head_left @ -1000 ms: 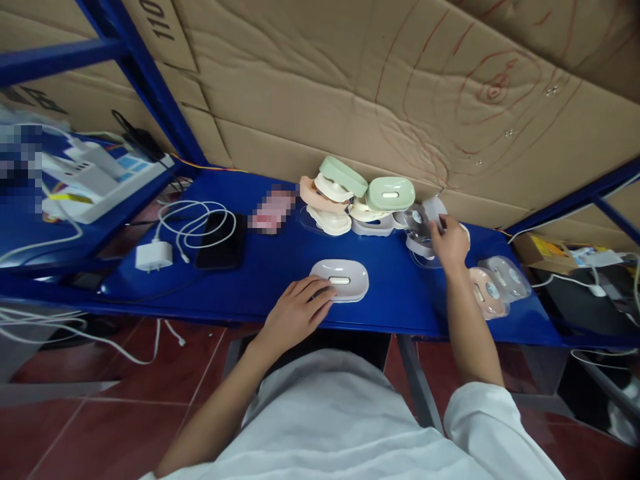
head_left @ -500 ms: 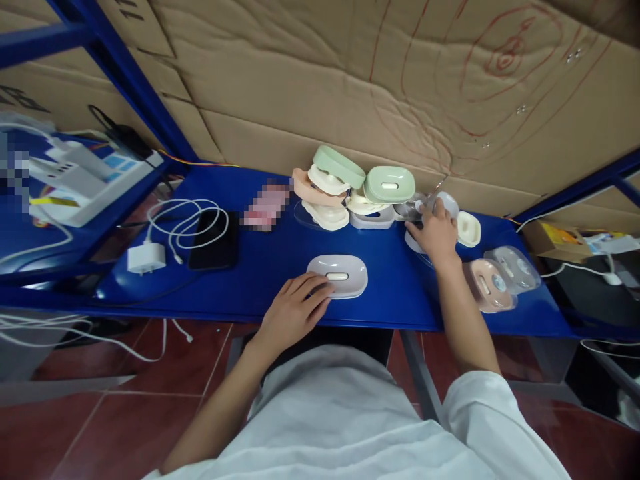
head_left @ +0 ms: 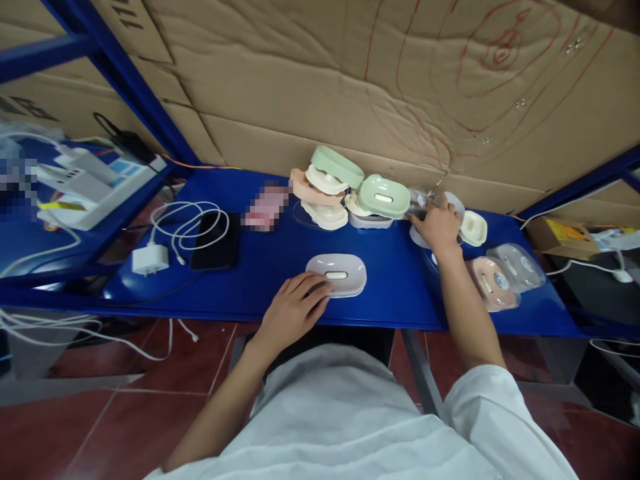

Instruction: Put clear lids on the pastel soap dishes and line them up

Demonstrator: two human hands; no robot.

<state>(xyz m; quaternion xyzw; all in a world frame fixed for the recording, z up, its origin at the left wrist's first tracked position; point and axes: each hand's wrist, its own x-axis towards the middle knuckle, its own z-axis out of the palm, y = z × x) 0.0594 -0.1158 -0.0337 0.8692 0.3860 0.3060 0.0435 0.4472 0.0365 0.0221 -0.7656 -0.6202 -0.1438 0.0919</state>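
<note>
A brown cardboard wall (head_left: 280, 87) filled the top of the frame, above a blue table (head_left: 395, 303) crossing the middle. Compared with half a second earlier, the right hand was in nearly the same place, right of centre, while the oval green dish (head_left: 370, 198) near the centre had slid slightly left and toward the person, and now sat tilted on the pieces below it. The right hand (head_left: 443, 225) reached down with bent, slightly parted fingers among pale grey pieces (head_left: 454, 202); its back hid the fingertips, so whether it gripped anything could not be told. The left hand (head_left: 293, 308), below centre, was as before: half open, fingers loosely extended, fingertips resting on the left edge of a pale lilac dish (head_left: 350, 268) lying flat on the table. A small cream dish (head_left: 474, 229) lay just right of the right hand.
</note>
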